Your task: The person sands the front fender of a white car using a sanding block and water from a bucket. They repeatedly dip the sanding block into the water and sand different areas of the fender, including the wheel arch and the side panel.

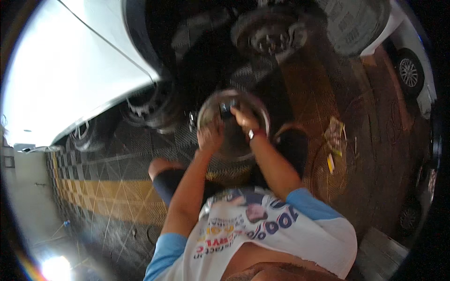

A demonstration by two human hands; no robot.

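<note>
Right hand (244, 118) clasps a dark block (227, 109); left hand (211, 136), finger pose unclear, seemingly steadies the round piece (234, 143).

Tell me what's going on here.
A person sits or crouches beside a white car, a bare wheel hub ahead. The right hand holds a small dark object over a round, shiny-rimmed thing in front of the knees. The left hand is at that thing's left side; blur hides whether it grips anything.
</note>
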